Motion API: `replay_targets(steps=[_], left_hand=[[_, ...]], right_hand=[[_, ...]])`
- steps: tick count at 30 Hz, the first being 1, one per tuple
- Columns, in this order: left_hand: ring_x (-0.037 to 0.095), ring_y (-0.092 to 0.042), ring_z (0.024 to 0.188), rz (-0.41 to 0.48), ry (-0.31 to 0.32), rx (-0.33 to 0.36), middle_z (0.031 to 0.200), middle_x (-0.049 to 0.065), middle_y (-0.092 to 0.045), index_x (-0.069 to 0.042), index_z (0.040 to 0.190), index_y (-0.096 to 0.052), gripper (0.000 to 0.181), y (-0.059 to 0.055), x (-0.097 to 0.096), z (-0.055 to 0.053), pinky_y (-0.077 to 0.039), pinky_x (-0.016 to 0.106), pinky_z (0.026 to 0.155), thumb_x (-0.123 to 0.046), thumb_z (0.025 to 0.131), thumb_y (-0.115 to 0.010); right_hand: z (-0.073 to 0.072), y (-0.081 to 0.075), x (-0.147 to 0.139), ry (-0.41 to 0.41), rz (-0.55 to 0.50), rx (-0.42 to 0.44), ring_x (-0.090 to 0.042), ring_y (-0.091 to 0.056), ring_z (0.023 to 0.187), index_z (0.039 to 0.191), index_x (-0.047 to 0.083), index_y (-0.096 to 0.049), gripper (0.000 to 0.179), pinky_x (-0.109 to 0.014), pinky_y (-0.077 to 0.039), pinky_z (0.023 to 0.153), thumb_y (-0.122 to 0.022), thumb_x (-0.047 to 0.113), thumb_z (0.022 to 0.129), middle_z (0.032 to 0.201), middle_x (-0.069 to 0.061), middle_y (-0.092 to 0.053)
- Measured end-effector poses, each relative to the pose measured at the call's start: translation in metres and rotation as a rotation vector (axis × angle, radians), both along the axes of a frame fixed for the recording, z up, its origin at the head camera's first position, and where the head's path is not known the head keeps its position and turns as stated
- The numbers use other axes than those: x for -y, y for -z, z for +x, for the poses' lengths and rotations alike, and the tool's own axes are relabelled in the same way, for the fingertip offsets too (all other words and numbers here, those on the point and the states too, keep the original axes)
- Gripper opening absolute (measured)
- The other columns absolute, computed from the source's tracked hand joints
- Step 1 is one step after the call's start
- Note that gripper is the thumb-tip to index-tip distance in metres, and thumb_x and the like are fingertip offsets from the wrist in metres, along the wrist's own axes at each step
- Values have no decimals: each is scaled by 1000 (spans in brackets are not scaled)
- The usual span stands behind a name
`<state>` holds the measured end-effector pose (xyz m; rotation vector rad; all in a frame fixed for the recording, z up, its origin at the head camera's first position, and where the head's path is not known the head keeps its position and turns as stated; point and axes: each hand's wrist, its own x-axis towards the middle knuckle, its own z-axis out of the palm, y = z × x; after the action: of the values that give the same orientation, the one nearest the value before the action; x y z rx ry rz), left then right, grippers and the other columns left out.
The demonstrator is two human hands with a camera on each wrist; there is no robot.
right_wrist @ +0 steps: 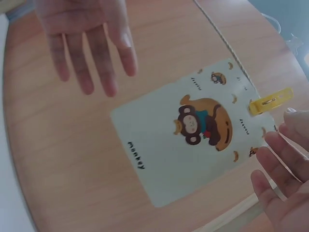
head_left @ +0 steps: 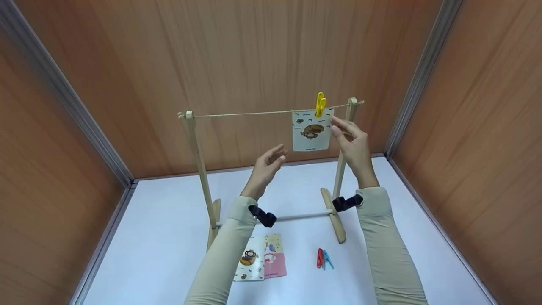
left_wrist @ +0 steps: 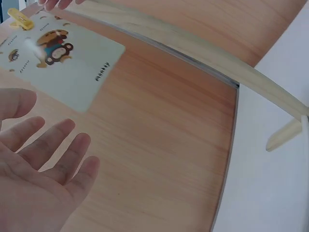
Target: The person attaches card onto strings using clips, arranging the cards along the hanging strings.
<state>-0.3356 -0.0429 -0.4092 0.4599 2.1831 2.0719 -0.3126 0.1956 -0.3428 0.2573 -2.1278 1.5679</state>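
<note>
A white card with a cartoon monkey [head_left: 312, 131] hangs from a string [head_left: 245, 114], held near its top right corner by a yellow clothespin [head_left: 320, 105]. My right hand [head_left: 355, 144] is raised beside the card's right edge, its fingertips right at that edge below the clothespin. In the right wrist view its thumb and fingers [right_wrist: 285, 166] are loosely bent and spread apart. My left hand [head_left: 266, 168] hovers to the lower left of the card with nothing in it. In the left wrist view its fingers [left_wrist: 53, 145] are relaxed, palm showing.
The string runs between two posts of a wooden rack [head_left: 200, 169] on a white table [head_left: 161, 241]. Another monkey card [head_left: 249, 260] overlaps a pink and yellow card [head_left: 276, 262] near the left forearm. A red clothespin [head_left: 320, 258] and a blue clothespin [head_left: 327, 259] lie right of them. Wooden panels surround the table.
</note>
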Motion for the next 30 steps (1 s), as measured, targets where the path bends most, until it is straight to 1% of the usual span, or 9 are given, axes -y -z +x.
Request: replay_targets(steps=[3, 4, 8, 10, 11, 15, 20, 24, 30], left_hand=[[23, -47, 132, -24, 3, 7, 141, 7, -52, -14, 145, -41, 47, 13, 6, 3, -38, 40, 110, -23, 100, -51], [26, -46, 133, -27, 9, 12, 141, 10, -52, -12, 145, -40, 47, 13, 8, 6, -37, 41, 110, -22, 100, -51], [29, -45, 134, -51, 5, 16, 140, 14, -52, -10, 144, -41, 47, 29, 17, 11, -36, 43, 111, -22, 100, -51], [29, -45, 134, -67, 0, 20, 140, 15, -52, -9, 144, -42, 46, 37, 21, 13, -35, 43, 112, -22, 100, -51], [28, -46, 133, -80, -10, 20, 139, 13, -53, -10, 143, -43, 45, 45, 23, 12, -35, 42, 111, -23, 100, -51], [28, -48, 132, -109, -23, 25, 137, 14, -55, -9, 141, -45, 43, 63, 32, 18, -36, 43, 111, -21, 100, -51], [32, -48, 130, -119, -32, 26, 135, 17, -56, -4, 139, -46, 43, 91, 46, 27, -36, 46, 111, -20, 100, -51], [35, -49, 129, -110, -45, 45, 134, 20, -56, 0, 138, -47, 43, 114, 55, 34, -36, 47, 110, -19, 100, -52], [35, -52, 125, -126, -102, 68, 130, 21, -58, 2, 134, -50, 40, 137, 66, 43, -38, 47, 108, -18, 100, -51]], right_hand=[[3, 10, -2, -5, -5, 23, -19, -55, 117, 131, 14, -59, 40, -35, -43, 102, -58, 33, 96, 129, -6, -60], [7, 11, -1, -6, -5, 40, -20, -55, 118, 132, 13, -59, 40, -34, -43, 102, -57, 32, 96, 130, -7, -60], [11, 25, -2, -9, -10, 69, -19, -55, 116, 132, 12, -58, 39, -31, -43, 99, -57, 28, 97, 129, -9, -61], [13, 31, -3, -8, -19, 99, -20, -55, 117, 133, 10, -57, 39, -32, -42, 101, -57, 25, 97, 130, -11, -60], [11, 38, -5, -7, -22, 105, -20, -55, 116, 133, 10, -57, 40, -32, -42, 101, -57, 26, 97, 129, -11, -60], [15, 53, -7, -14, -40, 147, -17, -55, 114, 133, 9, -56, 41, -33, -40, 106, -58, 27, 96, 130, -11, -60], [22, 81, -9, -15, -45, 181, -11, -57, 109, 132, 9, -57, 43, -28, -43, 102, -58, 32, 96, 129, -9, -62], [25, 105, -10, -10, -45, 214, -11, -59, 109, 130, 8, -59, 40, -20, -46, 96, -59, 29, 96, 128, -11, -63], [30, 134, -13, -2, -53, 269, -3, -59, 105, 129, 6, -60, 39, -12, -44, 88, -59, 28, 96, 126, -12, -64]])
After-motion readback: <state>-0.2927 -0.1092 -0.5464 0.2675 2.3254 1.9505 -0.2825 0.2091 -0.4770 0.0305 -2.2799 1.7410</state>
